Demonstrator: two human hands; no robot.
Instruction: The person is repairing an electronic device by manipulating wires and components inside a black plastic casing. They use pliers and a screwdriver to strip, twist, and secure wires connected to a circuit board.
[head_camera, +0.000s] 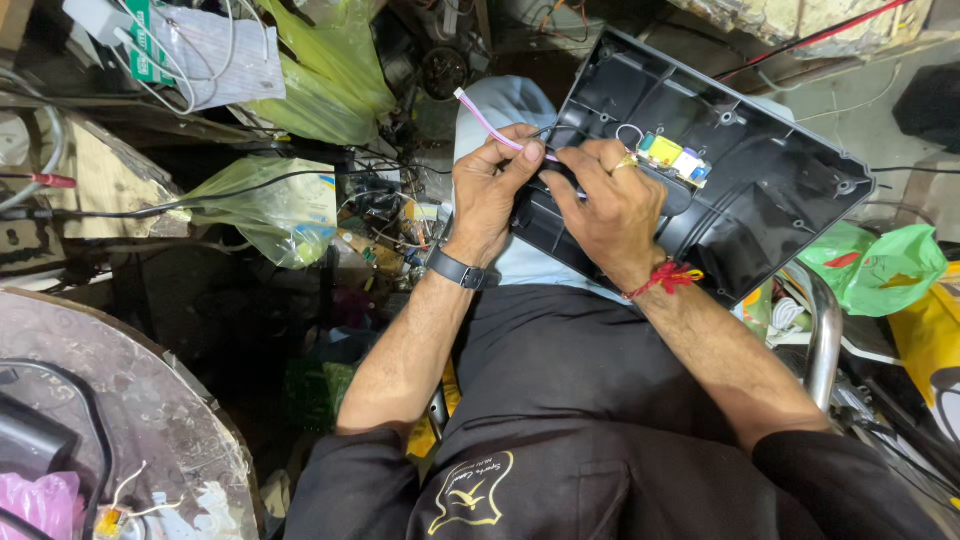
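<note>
Cluttered workshop | left hand (487, 190) pinches pink wire (487, 124) | right hand (607, 205) — gripping black housing (770, 190)

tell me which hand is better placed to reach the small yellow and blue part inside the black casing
Right, probably. The right hand rests on the black casing beside the small yellow and blue part. The left hand sits farther off, pinching the pink wire.

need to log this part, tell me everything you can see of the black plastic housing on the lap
The black plastic housing is a wide, shallow moulded shell, open side up, showing ribs, screw bosses and a curved inner wall. It rests tilted on the person's lap. A small circuit module in yellow, white and blue sits inside near its upper edge. The right hand rests on its left part; the left hand pinches a pink-white wire at its edge.
</note>
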